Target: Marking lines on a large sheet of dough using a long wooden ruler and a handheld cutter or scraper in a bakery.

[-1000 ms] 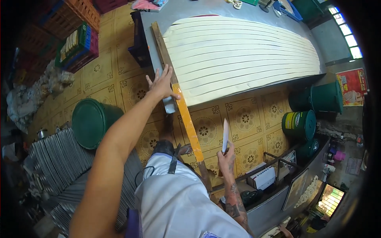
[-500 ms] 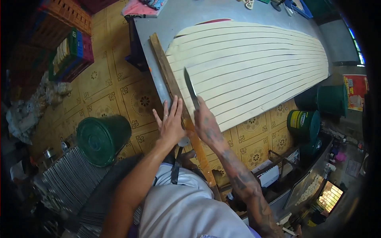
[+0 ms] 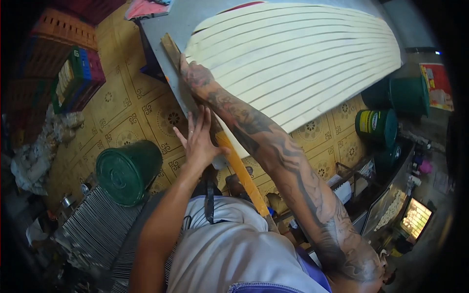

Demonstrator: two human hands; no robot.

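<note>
A wide sheet of pale dough [image 3: 303, 58] covers most of the metal table [image 3: 161, 23], cut into long parallel strips. Along its left edge lies a long wooden strip [image 3: 239, 171], which runs toward my body. My left hand [image 3: 199, 139] rests spread on the wood, its thumb out to the right and its fingers stretched forward. Farther up, my right hand [image 3: 197, 76] is closed low over the far part of the wood, beside the dough's left edge. The knife seen in it earlier is hidden now by the hand and forearm.
On the left stand a lidded green bucket [image 3: 128, 171], stacked crates [image 3: 78, 80] and ridged metal trays [image 3: 100, 222]. More green buckets [image 3: 376, 127] are at the right, below the table edge. A pink cloth bundle [image 3: 146, 9] lies at the far left corner.
My right hand has moved forward and left, from beside the wooden strip to its far part, and the knife blade has gone out of sight. My left hand stays spread on the wood.
</note>
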